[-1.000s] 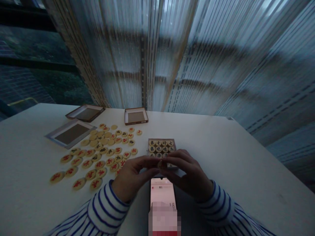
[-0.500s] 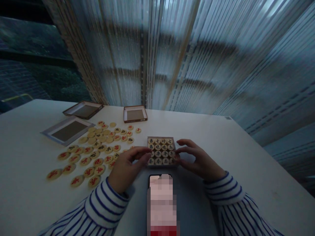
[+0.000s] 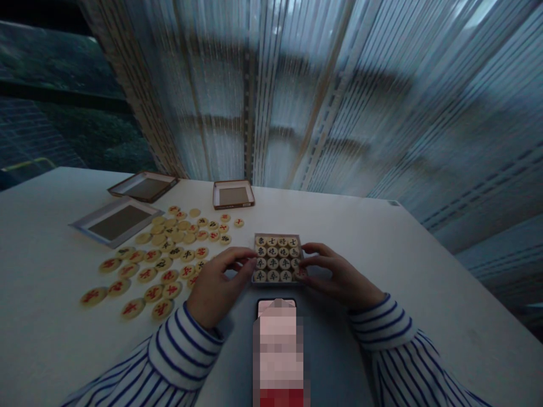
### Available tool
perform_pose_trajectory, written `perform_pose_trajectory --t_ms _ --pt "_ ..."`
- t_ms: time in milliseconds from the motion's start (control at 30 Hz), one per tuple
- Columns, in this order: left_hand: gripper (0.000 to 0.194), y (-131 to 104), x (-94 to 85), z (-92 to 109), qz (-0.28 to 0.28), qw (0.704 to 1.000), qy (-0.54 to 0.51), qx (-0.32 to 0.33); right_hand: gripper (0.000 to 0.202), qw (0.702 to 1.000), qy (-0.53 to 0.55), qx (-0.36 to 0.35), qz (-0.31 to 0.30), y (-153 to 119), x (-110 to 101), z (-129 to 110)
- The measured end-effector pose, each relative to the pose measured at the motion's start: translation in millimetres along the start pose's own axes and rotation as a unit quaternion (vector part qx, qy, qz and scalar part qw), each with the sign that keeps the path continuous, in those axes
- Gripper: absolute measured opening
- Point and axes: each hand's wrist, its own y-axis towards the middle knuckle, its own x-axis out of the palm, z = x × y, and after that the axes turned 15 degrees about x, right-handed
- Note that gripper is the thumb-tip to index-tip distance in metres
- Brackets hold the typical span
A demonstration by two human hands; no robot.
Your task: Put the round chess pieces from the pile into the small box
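A small shallow box (image 3: 276, 284) in front of me holds rows of round Chinese chess pieces (image 3: 272, 263) with black characters facing up. At the box's left wall, my left hand (image 3: 224, 282) has thumb and fingertips closed on the edge. My right hand (image 3: 335, 277) is at the right side, pinching a Chinese chess piece with a red mark (image 3: 301, 272) over the front right corner. Its fingers partly cover the right-hand column, so the spot underneath is hidden.
Many loose Chinese chess pieces (image 3: 169, 276), red, black or face down, lie spread on the white table (image 3: 424, 282) to the left. Behind them are a pale tray (image 3: 80, 225) and two brown-edged box parts (image 3: 112, 191) (image 3: 233, 207). A phone (image 3: 278, 350), partly pixelated, lies nearest me.
My left fingertips have drawn back slightly left, from over the pieces to the box edge. My right hand has shifted a little left with its piece, which now shows more clearly.
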Motion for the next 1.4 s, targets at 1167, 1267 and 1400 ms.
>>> perform_pose_trajectory --t_ms 1167,1267,1400 --pt "0.023 1.2 0.8 3.5 -0.005 1.0 -0.02 -0.016 0.025 0.999 -0.015 0.022 -0.022 -1.6 -0.7 0.8" --pt "0.022 1.1 0.9 3.6 -0.005 1.0 -0.014 -0.017 0.022 0.999 -0.019 0.028 -0.02 -1.6 0.3 1.3" --pt "0.023 0.8 1.0 3.7 -0.005 1.0 -0.012 -0.023 0.018 0.999 -0.025 0.021 -0.022 -1.2 0.9 1.3"
